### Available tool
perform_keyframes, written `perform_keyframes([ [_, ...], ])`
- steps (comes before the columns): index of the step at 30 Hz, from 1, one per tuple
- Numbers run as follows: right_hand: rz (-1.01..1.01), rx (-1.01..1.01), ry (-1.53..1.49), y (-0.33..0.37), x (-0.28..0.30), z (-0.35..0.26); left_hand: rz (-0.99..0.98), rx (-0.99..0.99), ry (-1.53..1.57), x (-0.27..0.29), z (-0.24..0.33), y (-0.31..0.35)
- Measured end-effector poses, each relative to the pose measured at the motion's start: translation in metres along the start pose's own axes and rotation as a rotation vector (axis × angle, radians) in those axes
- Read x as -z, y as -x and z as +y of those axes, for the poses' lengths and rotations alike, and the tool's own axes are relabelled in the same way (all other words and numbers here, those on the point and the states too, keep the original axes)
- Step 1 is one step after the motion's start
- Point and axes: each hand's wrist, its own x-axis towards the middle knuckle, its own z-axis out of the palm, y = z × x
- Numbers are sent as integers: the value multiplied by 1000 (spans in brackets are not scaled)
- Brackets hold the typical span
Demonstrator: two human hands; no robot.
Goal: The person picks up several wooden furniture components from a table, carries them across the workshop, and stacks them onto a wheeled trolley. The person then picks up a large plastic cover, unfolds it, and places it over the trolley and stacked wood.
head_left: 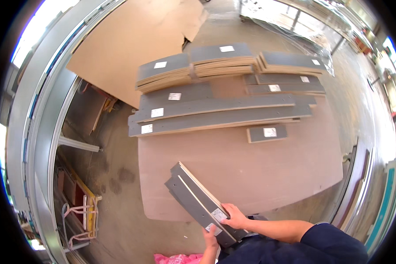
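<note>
Grip closed: left hand (210, 239) and right hand (235, 217) clasp dark-grey panels (190, 201), slanted over the near edge of the counter (295, 158); even two-sided pressure should prevent slippage.

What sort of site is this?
Likely a furniture or panel workshop: held grey boards, stacks of labelled boards laid out ahead, and a long metal frame along the left.

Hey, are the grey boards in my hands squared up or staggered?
Staggered: the far ends of the grey boards don't line up, and a pale edge shows between their grey faces.
</note>
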Motion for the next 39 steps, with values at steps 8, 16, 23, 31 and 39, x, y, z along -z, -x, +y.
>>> perform_keyframes([
  [8,176,-174,-193,62,-18,39,-310,263,85,39,-41,7],
  [16,-37,-320,-489,76,44,63,-227,68,-216,-63,-40,86],
  [23,295,-210,-745,132,105,51,-473,-4,-364,-164,-19,139],
  [31,756,27,-951,266,242,111,-968,84,-500,-302,-86,231],
  [39,1143,-113,-1032,489,311,236,-1344,508,-611,-407,-276,343],
])
